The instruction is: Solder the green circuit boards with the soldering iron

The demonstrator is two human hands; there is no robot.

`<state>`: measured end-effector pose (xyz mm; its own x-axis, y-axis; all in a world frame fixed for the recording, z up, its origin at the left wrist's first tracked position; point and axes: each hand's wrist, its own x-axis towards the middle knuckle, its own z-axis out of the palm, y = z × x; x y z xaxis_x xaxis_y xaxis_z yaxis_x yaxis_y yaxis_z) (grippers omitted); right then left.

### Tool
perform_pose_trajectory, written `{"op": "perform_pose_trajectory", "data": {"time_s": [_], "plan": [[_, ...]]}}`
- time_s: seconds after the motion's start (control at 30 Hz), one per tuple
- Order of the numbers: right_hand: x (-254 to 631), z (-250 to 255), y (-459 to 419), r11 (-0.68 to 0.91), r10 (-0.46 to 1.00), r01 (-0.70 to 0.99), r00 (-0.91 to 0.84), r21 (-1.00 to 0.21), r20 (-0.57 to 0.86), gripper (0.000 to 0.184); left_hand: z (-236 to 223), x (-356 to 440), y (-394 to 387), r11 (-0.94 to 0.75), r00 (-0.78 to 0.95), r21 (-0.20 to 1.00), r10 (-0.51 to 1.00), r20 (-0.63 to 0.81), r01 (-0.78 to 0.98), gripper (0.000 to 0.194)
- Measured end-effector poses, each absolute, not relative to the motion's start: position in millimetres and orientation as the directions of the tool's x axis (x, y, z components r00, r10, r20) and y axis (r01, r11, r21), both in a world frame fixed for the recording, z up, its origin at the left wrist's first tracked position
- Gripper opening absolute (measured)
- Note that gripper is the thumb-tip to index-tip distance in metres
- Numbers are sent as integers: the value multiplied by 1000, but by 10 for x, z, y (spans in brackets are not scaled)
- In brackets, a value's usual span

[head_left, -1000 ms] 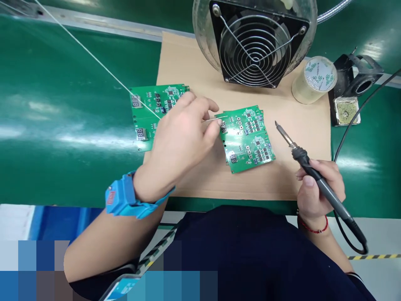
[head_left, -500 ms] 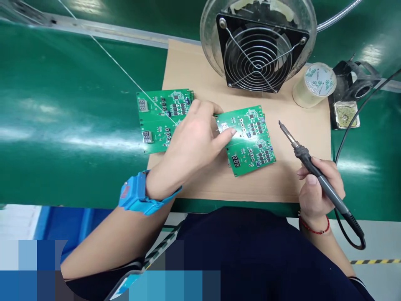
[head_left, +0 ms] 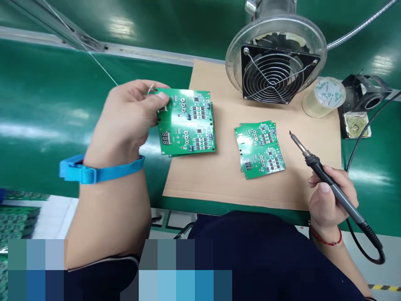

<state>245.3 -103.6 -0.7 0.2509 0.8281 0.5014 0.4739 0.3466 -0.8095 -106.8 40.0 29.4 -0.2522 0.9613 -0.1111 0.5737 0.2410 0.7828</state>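
Observation:
My left hand (head_left: 134,104) pinches a green circuit board (head_left: 184,125) at its upper left corner, thumb on top. This board has small digit displays and rows of black chips. It lies over or just above other boards at the left of the cardboard; whether it touches them I cannot tell. A thin pale wire (head_left: 102,67) runs from the upper left to my left hand, and a short shiny end shows by the fingers. In my right hand (head_left: 332,196) is a soldering iron (head_left: 338,192), tip up and left. Between the hands lies a small stack of boards (head_left: 260,150), slightly fanned.
Behind the boards stands a fume extractor fan (head_left: 272,81) with a wire guard. Right of it are a tape roll (head_left: 324,98) and a soldering iron stand with a sponge (head_left: 357,124). Brown cardboard (head_left: 219,184) covers part of the green bench. The iron's cable (head_left: 354,146) trails at right.
My left hand has moved left from the middle stack to the left boards and now grips a board's corner. The view has shifted; the right hand still holds the iron in much the same pose.

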Motion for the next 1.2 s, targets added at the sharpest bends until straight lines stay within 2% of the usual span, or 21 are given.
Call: {"op": "perform_pose_trajectory", "data": {"time_s": [0.13, 0.27, 0.3, 0.4, 0.47, 0.53, 0.6, 0.73, 0.83, 0.97, 1.03, 1.13, 1.2], "plan": [[2451, -6, -1042, 347, 829, 482, 243, -805, 503, 24, 263, -1160, 385, 250, -247, 760, 961, -121, 600, 31], [2454, -2, -1038, 352, 833, 496, 220, -794, 507, 22, 271, -1133, 337, 246, -331, 556, 942, 57, 794, 39], [2453, 4, -1033, 350, 837, 501, 212, -791, 505, 22, 278, -1104, 319, 228, -337, 549, 935, 105, 804, 38], [2433, 35, -1014, 332, 856, 516, 187, -790, 482, 23, 319, -934, 223, 96, -268, 731, 956, 122, 676, 19], [2398, 64, -996, 310, 879, 507, 170, -804, 446, 24, 365, -751, 111, 5, -87, 852, 995, 48, 523, 4], [2340, 97, -973, 281, 911, 461, 149, -842, 385, 28, 423, -539, -25, -68, 112, 895, 994, 20, 441, 8], [2265, 130, -942, 249, 942, 371, 121, -895, 312, 32, 479, -331, -157, -192, 295, 891, 953, 70, 412, 7], [2119, 199, -870, 194, 975, 224, 63, -955, 213, 34, 531, -19, -329, -414, 527, 805, 836, 152, 426, 16], [2033, 252, -835, 179, 981, 233, 36, -956, 192, 31, 502, 118, -384, -508, 571, 753, 792, 217, 418, 19], [1951, 273, -828, 215, 969, 276, 63, -937, 240, 23, 453, 218, -401, -614, 605, 665, 739, 295, 426, 18], [1945, 253, -825, 200, 968, 285, 87, -937, 233, 21, 453, 227, -386, -682, 619, 539, 711, 334, 494, 20], [2005, 202, -806, 152, 959, 317, 183, -936, 218, 22, 472, 168, -329, -723, 617, 289, 688, 383, 627, 26], [2074, 164, -787, 129, 940, 343, 257, -930, 225, 22, 468, 90, -277, -672, 579, 231, 730, 363, 703, 26]]}}
